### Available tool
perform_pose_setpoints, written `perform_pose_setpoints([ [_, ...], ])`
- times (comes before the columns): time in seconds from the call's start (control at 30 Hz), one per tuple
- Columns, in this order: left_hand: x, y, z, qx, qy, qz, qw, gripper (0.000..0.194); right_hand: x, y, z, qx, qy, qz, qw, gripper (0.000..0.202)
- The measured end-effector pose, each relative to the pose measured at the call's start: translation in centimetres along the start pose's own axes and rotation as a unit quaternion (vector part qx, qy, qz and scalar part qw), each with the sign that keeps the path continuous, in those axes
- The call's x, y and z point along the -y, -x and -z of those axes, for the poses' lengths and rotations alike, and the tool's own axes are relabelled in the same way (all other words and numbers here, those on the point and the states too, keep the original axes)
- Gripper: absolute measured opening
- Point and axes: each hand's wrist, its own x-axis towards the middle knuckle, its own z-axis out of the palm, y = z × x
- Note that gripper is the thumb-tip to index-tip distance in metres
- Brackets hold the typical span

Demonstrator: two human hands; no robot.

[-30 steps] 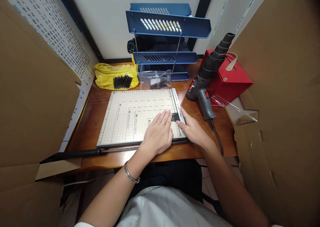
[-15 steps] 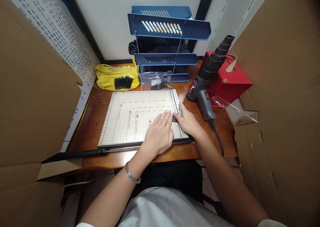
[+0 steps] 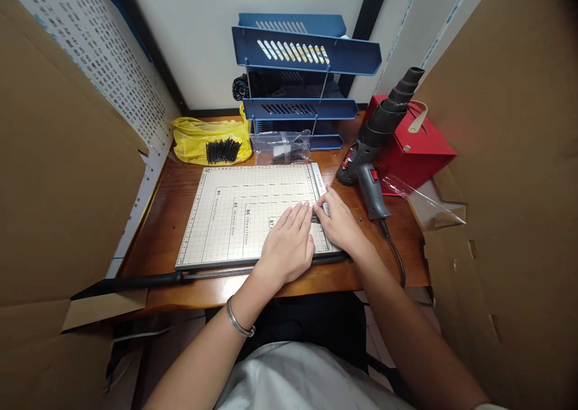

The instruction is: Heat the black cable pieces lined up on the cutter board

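A guillotine paper cutter [image 3: 212, 217] with a cream grid-printed board lies in front of me, its black handle [image 3: 153, 279] and blade arm lowered along the near edge. My left hand [image 3: 289, 241] rests flat on the right part of the board, fingers stretched out and together. Beside its fingertips several thin black strips [image 3: 315, 217] show, partly covered by the hand. At the cutter's right edge my right hand [image 3: 341, 220] has its fingers bent, thumb and forefinger pinched at the strips' ends. The exact grip is partly hidden.
Behind the cutter lie a yellow plastic bag [image 3: 189, 134] with a bundle of black strips [image 3: 223, 150] and a clear bag [image 3: 282, 148]. A blue tiered tray [image 3: 307, 49] stands behind. To the right are a heat gun [image 3: 374, 151] and red box [image 3: 424, 151]. Cardboard [image 3: 487, 205] walls both sides.
My right hand's fingers have drawn in from lying along the cutter's edge to a pinch by the black strips. My left hand stays pressed on the board.
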Motion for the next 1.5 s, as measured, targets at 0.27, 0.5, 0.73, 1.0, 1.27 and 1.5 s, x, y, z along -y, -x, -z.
perform_pose_setpoints([
  [0.27,0.0,0.1,0.0,0.002,-0.001,0.001,1.0,0.062,-0.3,0.0,-0.1,-0.01,-0.012,0.019,1.0,0.016],
  [0.5,0.0,0.0,0.0,0.004,-0.001,0.004,1.0,0.062,-0.8,0.7,1.1,-0.024,-0.044,0.01,0.999,0.034],
  [0.73,0.0,0.1,0.1,0.002,0.001,-0.001,1.0,0.061,-2.0,1.6,2.2,-0.066,-0.071,-0.028,0.995,0.044],
  [1.0,-0.1,0.7,0.7,-0.037,-0.003,0.01,0.999,0.061,-2.0,2.1,2.8,-0.184,-0.123,0.011,0.975,0.042],
  [1.27,2.7,3.7,1.3,-0.1,-0.031,0.122,0.987,0.062,-3.8,-2.1,9.5,-0.352,0.04,-0.152,0.923,0.041],
  [1.5,3.3,3.4,0.7,-0.055,-0.047,0.132,0.989,0.064,-4.0,-2.4,9.7,-0.312,0.082,-0.211,0.923,0.043],
])
